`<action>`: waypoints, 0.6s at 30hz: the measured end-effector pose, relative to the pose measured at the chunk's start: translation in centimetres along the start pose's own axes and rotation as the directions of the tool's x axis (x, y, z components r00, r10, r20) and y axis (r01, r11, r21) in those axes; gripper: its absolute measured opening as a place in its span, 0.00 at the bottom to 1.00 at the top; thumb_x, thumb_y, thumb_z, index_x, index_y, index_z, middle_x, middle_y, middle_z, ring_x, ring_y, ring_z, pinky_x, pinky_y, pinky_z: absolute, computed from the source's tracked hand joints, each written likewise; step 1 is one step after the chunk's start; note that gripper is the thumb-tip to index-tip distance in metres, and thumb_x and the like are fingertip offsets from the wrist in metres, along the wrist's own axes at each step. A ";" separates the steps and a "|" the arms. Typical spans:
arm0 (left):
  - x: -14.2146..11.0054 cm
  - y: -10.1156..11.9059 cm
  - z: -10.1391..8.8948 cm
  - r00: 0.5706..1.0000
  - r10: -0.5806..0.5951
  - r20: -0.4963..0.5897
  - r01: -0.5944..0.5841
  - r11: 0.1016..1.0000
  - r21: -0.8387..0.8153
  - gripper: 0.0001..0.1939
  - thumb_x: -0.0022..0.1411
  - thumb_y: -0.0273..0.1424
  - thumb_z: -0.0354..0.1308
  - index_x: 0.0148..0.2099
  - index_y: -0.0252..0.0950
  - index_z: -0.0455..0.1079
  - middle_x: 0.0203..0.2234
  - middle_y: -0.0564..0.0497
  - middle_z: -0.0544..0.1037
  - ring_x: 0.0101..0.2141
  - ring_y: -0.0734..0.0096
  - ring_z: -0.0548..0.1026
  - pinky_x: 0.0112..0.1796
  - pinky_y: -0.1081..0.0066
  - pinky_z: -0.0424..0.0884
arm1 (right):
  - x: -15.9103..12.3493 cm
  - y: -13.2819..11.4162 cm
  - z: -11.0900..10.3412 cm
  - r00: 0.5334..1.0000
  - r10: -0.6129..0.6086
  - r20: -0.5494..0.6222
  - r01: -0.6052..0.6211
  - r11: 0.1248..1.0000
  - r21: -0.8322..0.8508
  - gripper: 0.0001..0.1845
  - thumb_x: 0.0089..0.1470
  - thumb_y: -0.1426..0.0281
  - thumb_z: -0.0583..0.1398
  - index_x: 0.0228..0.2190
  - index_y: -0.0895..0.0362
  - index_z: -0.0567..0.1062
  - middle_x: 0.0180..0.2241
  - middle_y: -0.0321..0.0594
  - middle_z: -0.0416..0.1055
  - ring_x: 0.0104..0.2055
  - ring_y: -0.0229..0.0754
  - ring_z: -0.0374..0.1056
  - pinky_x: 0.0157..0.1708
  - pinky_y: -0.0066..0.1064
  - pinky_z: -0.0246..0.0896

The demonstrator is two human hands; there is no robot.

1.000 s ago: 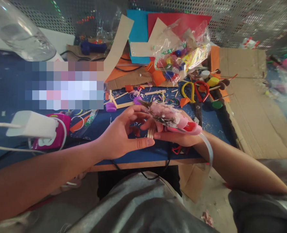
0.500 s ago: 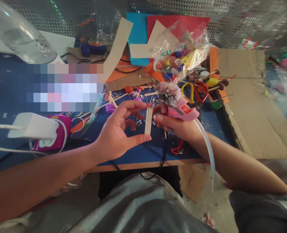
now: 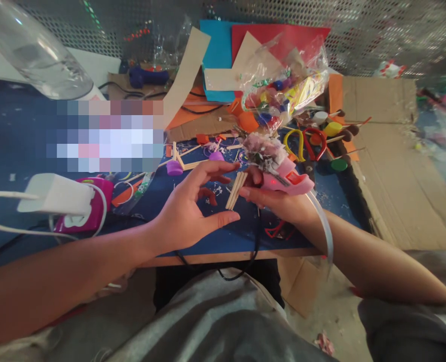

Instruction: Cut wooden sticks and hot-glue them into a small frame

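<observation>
A small bundle of short wooden sticks point(image 3: 236, 191) leans at a slant between my two hands. My right hand point(image 3: 275, 200) pinches it by one side with thumb and fingers. That same hand also holds a pink hot glue gun point(image 3: 289, 182), whose front end is covered in greyish-pink fluff point(image 3: 264, 151). A translucent glue stick point(image 3: 324, 229) trails from its back. My left hand point(image 3: 193, 203) is open around the bundle's other side, thumb and fingers apart, with a gap between them and the sticks.
Purple caps point(image 3: 175, 167), loose sticks and scraps lie beyond my hands. Scissors with yellow and red handles point(image 3: 315, 144) sit behind the glue gun. A white charger point(image 3: 55, 198) is on the left, cardboard point(image 3: 384, 166) on the right. A black cable point(image 3: 258, 231) hangs over the table edge.
The sticks have gone from upright to slanted. My left fingers have let go of their ends, and the sticks are now in my right fingers alone.
</observation>
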State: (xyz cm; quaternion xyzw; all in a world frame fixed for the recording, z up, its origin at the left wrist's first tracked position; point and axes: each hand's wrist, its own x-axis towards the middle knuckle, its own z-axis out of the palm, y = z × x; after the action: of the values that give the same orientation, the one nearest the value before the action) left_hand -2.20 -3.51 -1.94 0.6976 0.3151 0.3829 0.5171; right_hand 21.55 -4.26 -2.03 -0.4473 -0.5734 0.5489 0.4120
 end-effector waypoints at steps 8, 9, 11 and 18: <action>0.6 0.6 -0.3 0.994 -0.100 0.038 0.095 0.989 0.112 0.11 0.68 0.39 0.72 0.42 0.37 0.81 0.34 0.50 0.86 0.33 0.69 0.80 0.36 0.69 0.75 | -0.1 1.1 0.0 0.988 -0.139 -0.071 0.133 0.988 -0.082 0.29 0.56 0.50 0.77 0.28 0.51 0.67 0.33 0.34 0.75 0.33 0.40 0.68 0.35 0.36 0.68; 0.6 0.7 -0.3 0.994 -0.105 0.037 0.099 0.986 0.135 0.10 0.68 0.39 0.71 0.41 0.37 0.81 0.32 0.50 0.85 0.32 0.70 0.79 0.35 0.69 0.74 | -0.2 1.2 0.0 0.987 -0.150 -0.061 0.144 0.985 -0.096 0.29 0.56 0.50 0.77 0.28 0.51 0.67 0.34 0.34 0.76 0.33 0.40 0.69 0.35 0.37 0.68; 0.6 0.8 -0.3 0.994 -0.109 0.028 0.103 0.981 0.167 0.10 0.68 0.39 0.70 0.39 0.37 0.81 0.31 0.51 0.85 0.31 0.70 0.78 0.34 0.69 0.73 | -0.2 1.2 -0.1 0.985 -0.166 -0.050 0.159 0.980 -0.121 0.29 0.56 0.50 0.77 0.29 0.52 0.67 0.37 0.36 0.79 0.35 0.40 0.72 0.37 0.37 0.68; 0.4 1.0 -0.2 0.994 -0.086 0.068 0.071 0.978 0.197 0.09 0.68 0.37 0.70 0.38 0.37 0.80 0.29 0.52 0.85 0.30 0.71 0.79 0.34 0.70 0.72 | -0.4 1.2 0.0 0.986 -0.150 -0.075 0.141 0.984 -0.108 0.29 0.54 0.49 0.78 0.29 0.51 0.68 0.38 0.37 0.81 0.35 0.41 0.74 0.37 0.37 0.70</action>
State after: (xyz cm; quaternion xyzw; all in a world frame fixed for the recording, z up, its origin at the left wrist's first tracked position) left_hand -2.14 -3.33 -0.88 0.7459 0.3581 0.3028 0.4731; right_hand 21.70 -4.61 -3.21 -0.4470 -0.6145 0.4681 0.4509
